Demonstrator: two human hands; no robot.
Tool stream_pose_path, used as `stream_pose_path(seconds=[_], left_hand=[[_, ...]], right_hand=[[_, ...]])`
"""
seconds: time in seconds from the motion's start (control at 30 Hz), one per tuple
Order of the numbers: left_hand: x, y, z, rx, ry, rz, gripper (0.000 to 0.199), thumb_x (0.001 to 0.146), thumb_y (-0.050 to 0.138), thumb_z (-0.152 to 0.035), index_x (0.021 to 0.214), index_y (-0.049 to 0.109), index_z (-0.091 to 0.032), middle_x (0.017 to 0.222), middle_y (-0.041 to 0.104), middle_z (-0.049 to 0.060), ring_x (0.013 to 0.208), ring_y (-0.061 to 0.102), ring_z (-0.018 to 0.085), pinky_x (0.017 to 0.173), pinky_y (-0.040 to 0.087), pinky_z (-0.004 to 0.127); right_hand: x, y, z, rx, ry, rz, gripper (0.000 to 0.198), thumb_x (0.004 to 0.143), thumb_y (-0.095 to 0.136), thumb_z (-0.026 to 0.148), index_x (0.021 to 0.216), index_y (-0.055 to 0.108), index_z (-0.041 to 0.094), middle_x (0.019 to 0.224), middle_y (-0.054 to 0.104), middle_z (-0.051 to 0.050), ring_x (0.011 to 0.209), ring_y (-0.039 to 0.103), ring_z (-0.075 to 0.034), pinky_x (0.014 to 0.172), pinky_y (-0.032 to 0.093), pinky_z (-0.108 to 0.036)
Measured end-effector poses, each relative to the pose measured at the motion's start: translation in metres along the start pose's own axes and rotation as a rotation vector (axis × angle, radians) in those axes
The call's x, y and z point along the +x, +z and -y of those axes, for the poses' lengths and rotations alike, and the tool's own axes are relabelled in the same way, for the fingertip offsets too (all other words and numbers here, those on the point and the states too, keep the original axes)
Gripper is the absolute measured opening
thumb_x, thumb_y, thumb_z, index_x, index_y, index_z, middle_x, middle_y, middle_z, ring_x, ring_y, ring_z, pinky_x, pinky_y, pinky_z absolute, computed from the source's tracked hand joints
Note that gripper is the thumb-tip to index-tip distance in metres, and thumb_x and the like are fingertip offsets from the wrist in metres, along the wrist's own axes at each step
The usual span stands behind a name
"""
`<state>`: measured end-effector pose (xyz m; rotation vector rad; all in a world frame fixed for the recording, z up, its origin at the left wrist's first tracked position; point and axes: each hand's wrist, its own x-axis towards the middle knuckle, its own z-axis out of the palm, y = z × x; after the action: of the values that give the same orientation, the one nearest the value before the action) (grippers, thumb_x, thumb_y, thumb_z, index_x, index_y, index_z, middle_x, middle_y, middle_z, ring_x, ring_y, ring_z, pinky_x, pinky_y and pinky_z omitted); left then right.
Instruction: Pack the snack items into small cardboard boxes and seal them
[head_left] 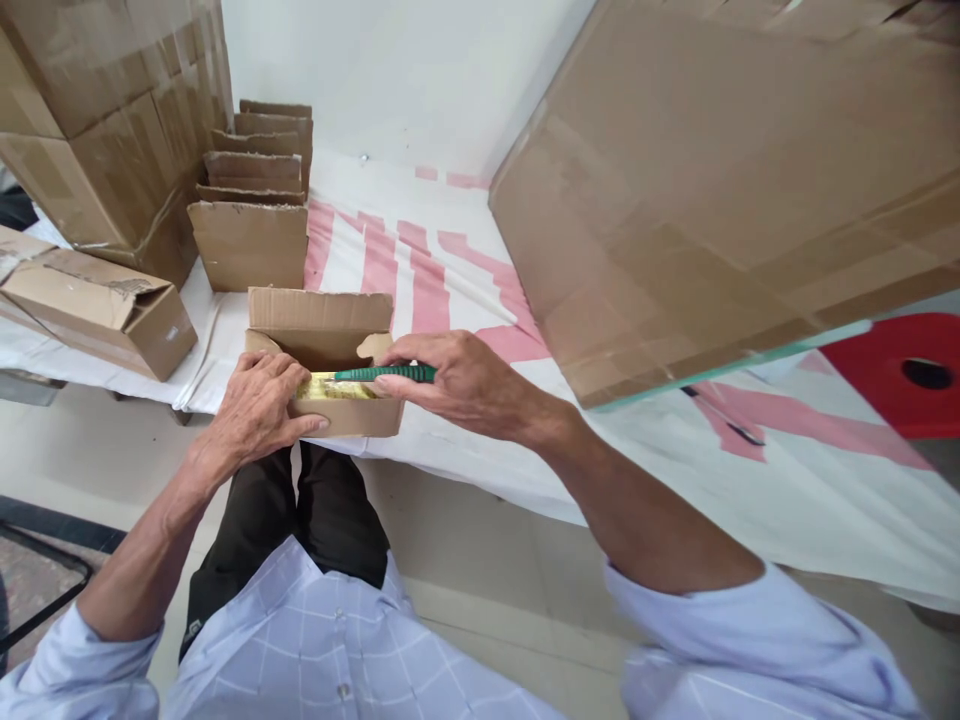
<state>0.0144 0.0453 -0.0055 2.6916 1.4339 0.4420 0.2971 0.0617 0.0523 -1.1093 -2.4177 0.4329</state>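
Observation:
A small cardboard box (349, 418) stands at the table's front edge with its back flap upright. Inside, near the front wall, shows something yellow and shiny (321, 384), mostly covered. My left hand (259, 405) grips the box's left front corner, its fingers over the rim and its thumb along the front wall. In my right hand (465, 385) is a green utility knife (386, 373), held level over the box opening and pointing left. Whether its blade touches the yellow thing I cannot tell.
Several open cardboard boxes (247, 240) stand in a row behind. A long closed carton (105, 300) lies at left, beside stacked large cartons (120, 130). A big carton (712, 190) rises on the right, near a red object (900, 350). A pink-striped white cloth (427, 290) covers the table.

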Motion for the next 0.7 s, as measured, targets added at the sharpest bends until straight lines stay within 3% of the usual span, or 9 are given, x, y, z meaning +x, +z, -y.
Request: stream_pose_path(seconds=[0.07,0.2,0.33,0.43,0.5,0.6,0.7], left_hand=[[-0.001,-0.001,0.000,-0.011,0.002,0.003,0.044,0.088,0.081,-0.058,0.107,0.068,-0.020,0.111,0.074,0.013,0.108,0.069,0.035,0.103,0.046,0.051],[-0.001,-0.001,0.001,-0.084,0.022,0.002,0.036,0.103,0.060,-0.054,0.108,0.070,-0.020,0.116,0.077,0.013,0.113,0.070,0.033,0.106,0.044,0.051],[0.005,-0.006,0.004,-0.140,0.025,0.016,0.035,0.110,0.041,-0.035,0.104,0.072,-0.020,0.115,0.079,0.011,0.115,0.072,0.029,0.108,0.043,0.049],[0.010,-0.013,0.010,-0.163,0.015,0.061,0.034,0.107,0.040,-0.027,0.105,0.074,-0.020,0.112,0.080,0.009,0.108,0.074,0.028,0.104,0.046,0.048],[0.012,-0.018,0.015,-0.189,0.016,0.083,0.031,0.104,0.043,-0.024,0.107,0.074,-0.020,0.112,0.080,0.009,0.105,0.074,0.028,0.101,0.048,0.046],[0.012,-0.019,0.021,-0.245,0.039,0.085,0.028,0.102,0.047,-0.024,0.106,0.075,-0.020,0.111,0.081,0.009,0.104,0.075,0.027,0.099,0.049,0.044],[0.011,-0.013,0.022,-0.262,0.037,0.062,0.027,0.103,0.049,-0.026,0.107,0.076,-0.020,0.112,0.081,0.008,0.107,0.075,0.028,0.102,0.048,0.046]], right_hand=[[0.000,-0.007,-0.007,0.077,0.049,-0.045,0.017,0.099,0.066,0.034,0.100,0.080,0.024,0.089,0.080,-0.002,0.077,0.070,-0.020,0.069,0.051,-0.032],[-0.012,-0.001,-0.042,0.107,0.210,-0.325,0.024,0.102,0.062,0.041,0.101,0.076,0.022,0.094,0.079,-0.007,0.083,0.069,-0.023,0.073,0.053,-0.036],[-0.037,0.053,-0.087,0.108,0.388,-0.393,0.034,0.093,0.065,0.053,0.104,0.069,0.021,0.100,0.078,-0.014,0.085,0.069,-0.028,0.074,0.056,-0.041],[-0.053,0.101,-0.112,0.064,0.461,-0.337,0.041,0.090,0.063,0.059,0.105,0.068,0.021,0.101,0.078,-0.015,0.087,0.070,-0.031,0.077,0.057,-0.046],[-0.058,0.118,-0.122,0.080,0.455,-0.315,0.043,0.089,0.060,0.062,0.101,0.069,0.021,0.097,0.076,-0.015,0.086,0.071,-0.032,0.077,0.058,-0.049],[-0.052,0.112,-0.117,0.063,0.400,-0.452,0.042,0.091,0.060,0.060,0.098,0.071,0.020,0.094,0.072,-0.015,0.089,0.070,-0.035,0.074,0.059,-0.050],[-0.031,0.081,-0.087,0.000,0.225,-0.640,0.028,0.098,0.061,0.048,0.102,0.073,0.023,0.101,0.072,-0.014,0.100,0.069,-0.034,0.085,0.060,-0.052]])
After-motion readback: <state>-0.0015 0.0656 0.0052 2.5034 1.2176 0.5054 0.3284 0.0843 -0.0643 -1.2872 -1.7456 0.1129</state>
